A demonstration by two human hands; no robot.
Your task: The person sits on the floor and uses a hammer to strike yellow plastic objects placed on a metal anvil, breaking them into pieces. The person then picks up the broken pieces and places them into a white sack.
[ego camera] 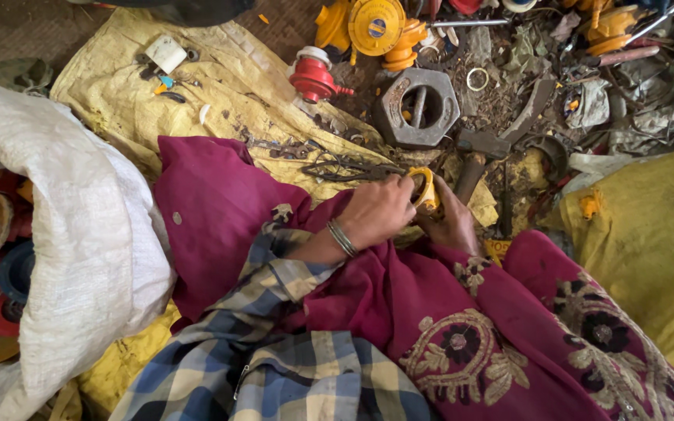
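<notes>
While the head camera looks down over a lap draped in maroon cloth point(220, 203), both hands meet just above the knees around a small yellow ring-shaped part point(424, 187). The left hand point(380, 210), with metal bangles at its wrist and a blue-and-cream checked sleeve behind it, has its grip closed on the part's near side, fingers curled over the rim. The right hand point(452, 222) closes on the same part from below and from the right, mostly hidden behind it, so both grips hold the one piece between them.

Just beyond the hands, a tangle of dark wire or pliers-like metal point(345, 166) lies on a yellow woven sack point(220, 86) spread on the floor. A hammer point(473, 156) rests near the right hand, its head pointing away. Farther out sits a heavy grey hexagonal metal block point(417, 109) with a round hole, and near it a red regulator-like fitting point(313, 78) and several orange-yellow round fittings point(376, 27) among scrap. A white woven bag point(72, 226) bulges at the left edge, holding more red and yellow parts. Another yellow sack point(649, 242) lies to the right.
</notes>
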